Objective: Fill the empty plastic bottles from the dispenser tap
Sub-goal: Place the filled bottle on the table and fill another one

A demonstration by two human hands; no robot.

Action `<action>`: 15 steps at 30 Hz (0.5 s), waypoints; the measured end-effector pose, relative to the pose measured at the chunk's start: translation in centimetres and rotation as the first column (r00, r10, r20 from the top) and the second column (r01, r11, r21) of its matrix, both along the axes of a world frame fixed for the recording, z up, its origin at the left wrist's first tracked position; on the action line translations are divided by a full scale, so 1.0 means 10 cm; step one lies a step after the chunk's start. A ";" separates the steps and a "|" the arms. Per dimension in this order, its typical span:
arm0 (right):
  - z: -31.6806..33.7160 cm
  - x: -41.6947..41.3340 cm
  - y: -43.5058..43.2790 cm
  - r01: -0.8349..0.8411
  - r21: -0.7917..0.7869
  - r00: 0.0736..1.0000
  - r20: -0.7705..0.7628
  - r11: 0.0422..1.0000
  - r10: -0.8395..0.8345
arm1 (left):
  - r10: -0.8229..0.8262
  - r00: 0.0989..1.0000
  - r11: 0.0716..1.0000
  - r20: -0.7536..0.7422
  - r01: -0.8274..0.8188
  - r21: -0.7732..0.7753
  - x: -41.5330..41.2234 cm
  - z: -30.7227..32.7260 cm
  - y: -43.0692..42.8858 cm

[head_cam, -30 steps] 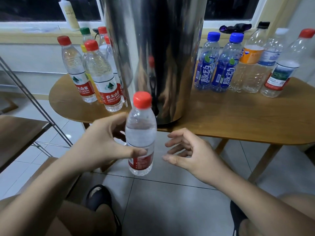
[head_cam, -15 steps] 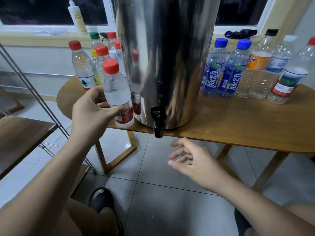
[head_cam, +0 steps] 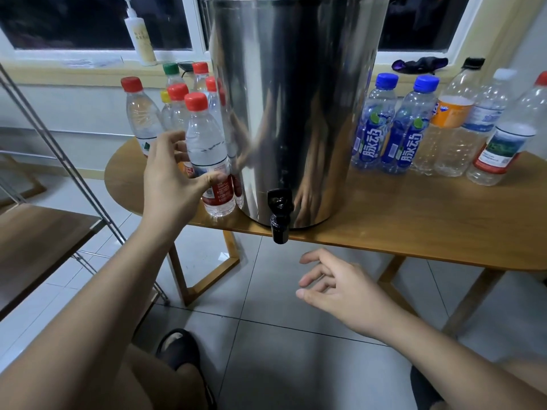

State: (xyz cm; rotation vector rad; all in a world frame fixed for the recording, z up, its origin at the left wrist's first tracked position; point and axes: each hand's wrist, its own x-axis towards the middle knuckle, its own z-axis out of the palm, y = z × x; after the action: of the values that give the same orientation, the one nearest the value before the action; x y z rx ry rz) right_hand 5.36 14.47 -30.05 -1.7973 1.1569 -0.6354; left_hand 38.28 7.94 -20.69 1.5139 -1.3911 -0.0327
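A tall steel dispenser (head_cam: 296, 113) stands on the wooden table (head_cam: 414, 220), its black tap (head_cam: 279, 220) hanging over the front edge. Just left of it a water-filled, red-capped bottle (head_cam: 207, 149) stands on the table. My left hand (head_cam: 171, 179) holds it, thumb on the label and fingers round its far side. My right hand (head_cam: 334, 282) hovers below the table edge, right of the tap, fingers relaxed and holding nothing. Empty bottles stand right of the dispenser: two blue-capped ones (head_cam: 373, 128), an orange-labelled one (head_cam: 447, 119) and others.
Several capped bottles (head_cam: 142, 113) cluster behind the one I hold. A metal-framed wooden rack (head_cam: 44, 232) stands at the left. A pump bottle (head_cam: 140, 34) sits on the windowsill. Tiled floor and my feet lie below the table.
My left hand carried the filled bottle from under the tap up and left, then set it on the table beside the dispenser. My right hand stayed low, open.
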 end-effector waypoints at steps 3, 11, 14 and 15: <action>-0.01 -0.01 0.00 -0.007 0.004 1.000 -0.012 1.000 0.007 | -0.003 1.000 1.000 -0.009 0.003 -0.007 0.02 -0.02 -0.11; 0.05 -0.07 -0.05 0.020 -0.022 1.000 -0.015 1.000 -0.020 | 0.023 0.995 1.000 -0.102 -0.022 0.006 0.05 -0.14 -0.20; 0.08 -0.08 -0.08 0.041 -0.052 0.999 -0.008 0.998 -0.042 | 0.012 0.993 0.999 -0.119 -0.007 0.044 0.07 -0.18 -0.10; 0.09 -0.09 -0.09 0.051 -0.066 0.999 0.001 0.997 -0.051 | -0.001 0.993 0.998 -0.115 0.008 0.062 0.07 -0.19 -0.05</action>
State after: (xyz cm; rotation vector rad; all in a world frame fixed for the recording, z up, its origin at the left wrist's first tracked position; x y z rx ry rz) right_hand 4.47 13.59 -29.10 -1.8278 1.1981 -0.7105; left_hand 38.95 7.42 -22.59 1.5365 -1.3121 -0.1650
